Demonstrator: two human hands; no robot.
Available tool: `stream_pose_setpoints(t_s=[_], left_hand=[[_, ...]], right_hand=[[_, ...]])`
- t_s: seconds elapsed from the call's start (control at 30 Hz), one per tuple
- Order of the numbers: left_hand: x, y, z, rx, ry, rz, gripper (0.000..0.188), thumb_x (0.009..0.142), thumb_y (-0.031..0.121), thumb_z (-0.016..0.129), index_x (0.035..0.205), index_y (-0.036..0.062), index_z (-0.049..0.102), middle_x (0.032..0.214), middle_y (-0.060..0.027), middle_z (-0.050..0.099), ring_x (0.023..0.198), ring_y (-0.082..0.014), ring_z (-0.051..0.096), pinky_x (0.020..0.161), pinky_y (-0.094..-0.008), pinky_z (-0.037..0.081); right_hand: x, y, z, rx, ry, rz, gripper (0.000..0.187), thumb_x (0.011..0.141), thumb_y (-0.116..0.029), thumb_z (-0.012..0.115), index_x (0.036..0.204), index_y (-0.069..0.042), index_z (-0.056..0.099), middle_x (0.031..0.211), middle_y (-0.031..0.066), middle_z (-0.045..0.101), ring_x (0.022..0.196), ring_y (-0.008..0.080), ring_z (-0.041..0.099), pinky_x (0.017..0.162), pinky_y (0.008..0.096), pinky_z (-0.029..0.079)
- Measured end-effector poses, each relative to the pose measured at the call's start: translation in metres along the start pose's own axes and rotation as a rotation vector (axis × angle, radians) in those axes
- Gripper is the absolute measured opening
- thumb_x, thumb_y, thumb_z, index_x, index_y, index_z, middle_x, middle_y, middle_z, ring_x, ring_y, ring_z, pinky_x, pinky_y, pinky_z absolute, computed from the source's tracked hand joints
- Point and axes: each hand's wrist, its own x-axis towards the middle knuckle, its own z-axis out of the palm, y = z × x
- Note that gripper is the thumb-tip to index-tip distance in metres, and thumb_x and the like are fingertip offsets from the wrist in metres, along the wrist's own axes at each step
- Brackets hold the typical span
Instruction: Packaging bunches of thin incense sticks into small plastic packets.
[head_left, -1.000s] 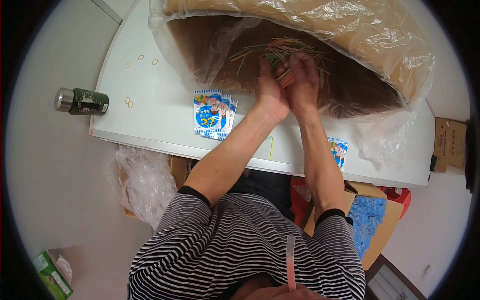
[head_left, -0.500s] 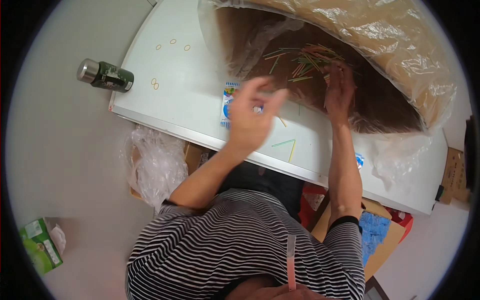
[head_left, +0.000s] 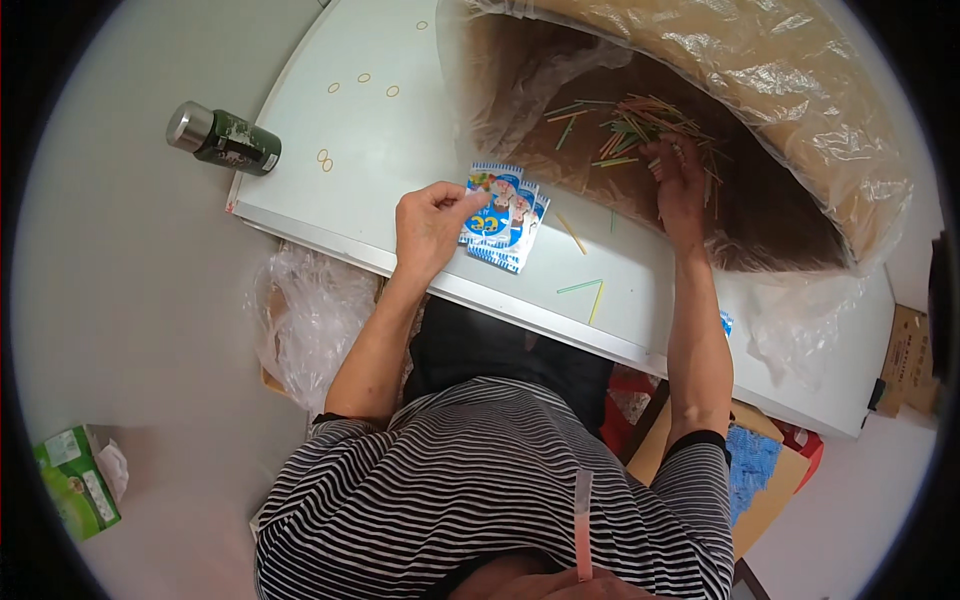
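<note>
On the white tabletop, a few overlapping blue-and-white packets [head_left: 508,222] lie fanned out. My left hand [head_left: 432,228] is beside them, its thumb and fingers closed on their left edge. My right hand [head_left: 682,195] reaches into the mouth of a large plastic-lined bag or box [head_left: 790,190]. Its fingers curl down at the near side of a pile of thin coloured sticks [head_left: 635,125]. What lies under those fingertips is hidden.
Loose sticks [head_left: 571,233] lie on the table near its front edge. Several small rubber bands [head_left: 392,91] are scattered at the left. A green flask [head_left: 235,142] lies at the table's left edge. Clear plastic wrap [head_left: 320,320] hangs below; a tissue pack [head_left: 80,480] is lower left.
My left hand, blurred over the packets before, has shifted left and closed on their edge; the packets now lie fanned out. My right hand stays at the sticks, its fingers more curled.
</note>
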Motion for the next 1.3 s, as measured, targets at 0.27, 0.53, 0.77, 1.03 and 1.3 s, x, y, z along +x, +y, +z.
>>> stream_pose_setpoints(t_s=[0.27, 0.53, 0.77, 1.03, 1.3], left_hand=[[-0.013, 0.010, 0.003, -0.131, -0.012, 0.079, 0.025, 0.090, 0.019, 0.071, 0.094, -0.0062, 0.070, 0.084, -0.0089, 0.071, 0.070, -0.0085, 0.062, 0.063, -0.0215, 0.049], [-0.023, 0.037, 0.051, -0.785, -0.217, -0.143, 0.020, 0.096, 0.012, 0.064, 0.105, -0.0051, 0.064, 0.092, -0.0086, 0.072, 0.077, -0.0086, 0.066, 0.066, -0.0211, 0.054], [-0.033, 0.037, 0.078, -0.763, -0.270, -0.204, 0.018, 0.088, 0.010, 0.073, 0.095, -0.0061, 0.070, 0.092, -0.0085, 0.072, 0.078, -0.0087, 0.066, 0.069, -0.0216, 0.054], [-0.032, 0.024, 0.073, -0.275, -0.372, 0.087, 0.030, 0.087, 0.021, 0.075, 0.071, -0.0032, 0.069, 0.061, -0.0003, 0.059, 0.057, -0.0022, 0.047, 0.050, -0.0226, 0.038], [-0.034, 0.064, 0.073, -0.143, -0.687, 0.116, 0.027, 0.086, 0.025, 0.075, 0.082, -0.0018, 0.073, 0.059, -0.0013, 0.059, 0.058, -0.0020, 0.048, 0.051, -0.0235, 0.038]], right_hand=[[0.009, -0.001, -0.021, 1.074, 0.099, 0.129, 0.016, 0.097, -0.006, 0.054, 0.111, 0.000, 0.058, 0.100, 0.0094, 0.064, 0.099, 0.0282, 0.062, 0.103, 0.0464, 0.044], [-0.055, -0.077, 0.039, 1.292, -0.028, 0.317, 0.016, 0.098, -0.007, 0.053, 0.113, -0.001, 0.055, 0.100, 0.0101, 0.059, 0.103, 0.0261, 0.060, 0.104, 0.0455, 0.046], [-0.082, -0.082, 0.043, 1.318, 0.005, 0.360, 0.017, 0.099, -0.007, 0.050, 0.114, -0.002, 0.054, 0.100, 0.0100, 0.058, 0.102, 0.0254, 0.059, 0.106, 0.0461, 0.044], [-0.065, -0.091, 0.002, 1.210, 0.015, 0.154, 0.016, 0.099, -0.011, 0.054, 0.114, -0.005, 0.055, 0.098, 0.0061, 0.059, 0.102, 0.0250, 0.059, 0.107, 0.0465, 0.042], [-0.056, -0.107, 0.003, 1.138, -0.136, -0.043, 0.014, 0.101, -0.013, 0.052, 0.113, -0.006, 0.055, 0.094, 0.0060, 0.059, 0.099, 0.0244, 0.062, 0.110, 0.0504, 0.038]])
